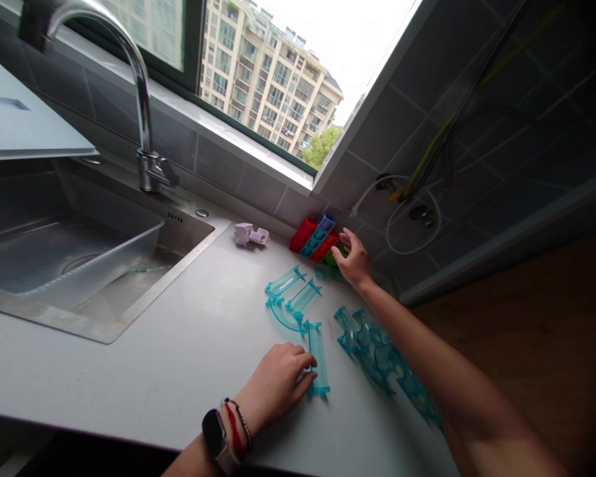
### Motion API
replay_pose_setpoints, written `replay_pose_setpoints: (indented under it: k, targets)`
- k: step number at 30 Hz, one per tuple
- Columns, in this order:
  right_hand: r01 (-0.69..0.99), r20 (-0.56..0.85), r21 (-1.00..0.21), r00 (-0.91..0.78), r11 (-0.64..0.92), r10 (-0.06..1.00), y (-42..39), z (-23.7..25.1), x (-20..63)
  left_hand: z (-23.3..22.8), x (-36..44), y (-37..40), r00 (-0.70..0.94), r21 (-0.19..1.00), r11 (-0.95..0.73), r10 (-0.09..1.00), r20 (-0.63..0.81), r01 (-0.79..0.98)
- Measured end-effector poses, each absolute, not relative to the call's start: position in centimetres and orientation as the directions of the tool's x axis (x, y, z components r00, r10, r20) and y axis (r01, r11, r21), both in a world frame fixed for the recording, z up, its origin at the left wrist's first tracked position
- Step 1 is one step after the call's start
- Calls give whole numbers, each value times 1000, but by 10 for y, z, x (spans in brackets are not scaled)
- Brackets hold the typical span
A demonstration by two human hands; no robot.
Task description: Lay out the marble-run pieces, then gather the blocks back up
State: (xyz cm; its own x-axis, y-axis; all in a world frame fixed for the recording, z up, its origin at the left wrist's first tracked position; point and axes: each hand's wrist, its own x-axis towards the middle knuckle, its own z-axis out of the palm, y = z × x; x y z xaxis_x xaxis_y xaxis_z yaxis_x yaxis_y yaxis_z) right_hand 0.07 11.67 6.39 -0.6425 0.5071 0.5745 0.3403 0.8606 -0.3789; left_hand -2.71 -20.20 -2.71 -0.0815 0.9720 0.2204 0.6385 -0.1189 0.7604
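The left hand (278,379) lies low on the grey counter (169,371), fingers curled, thumb and fingertips pinching the near end of a straight track piece (318,358). That piece is clear teal plastic, a shallow channel with raised side walls and small tabs at each end. Its long axis runs almost straight away from the person, the far end pointing toward the back wall. A black watch (213,430) and red and dark cords sit on that wrist.

The right hand (351,258) is stretched far out to the back corner, fingers loosely spread and bent down onto a cluster of blocks (315,240) in red, blue and green; whether it grips one I cannot tell.

Between the hands lie 2 more teal track pieces (292,291), side by side and angled up to the right, with a thin curved strip below them. A heap of curved teal pieces (377,351) lies partly under the right forearm. A small pale purple piece (251,234) rests near the wall. To the left are the steel sink (104,318), holding a clear tub (129,248), and the tap (142,99).
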Motion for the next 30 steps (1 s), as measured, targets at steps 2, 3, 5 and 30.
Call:
replay_pose_setpoints:
  k: [2, 3, 5, 30]
  targets:
    - [302, 546, -347, -704, 888, 453, 78, 64, 45, -28, -27, -202, -81, 756, -132, 968, 238, 641]
    - [287, 526, -330, -735, 899, 428, 57, 63, 69, -29, -27, -202, -79, 754, -139, 966, 245, 642]
    - [266, 476, -304, -789, 915, 388, 16, 60, 118, -29, -28, -202, -78, 751, -151, 962, 260, 643]
    - [369, 539, -667, -362, 648, 761, -124, -46, 289, -39, -28, -200, -187, 663, -116, 911, 368, 739]
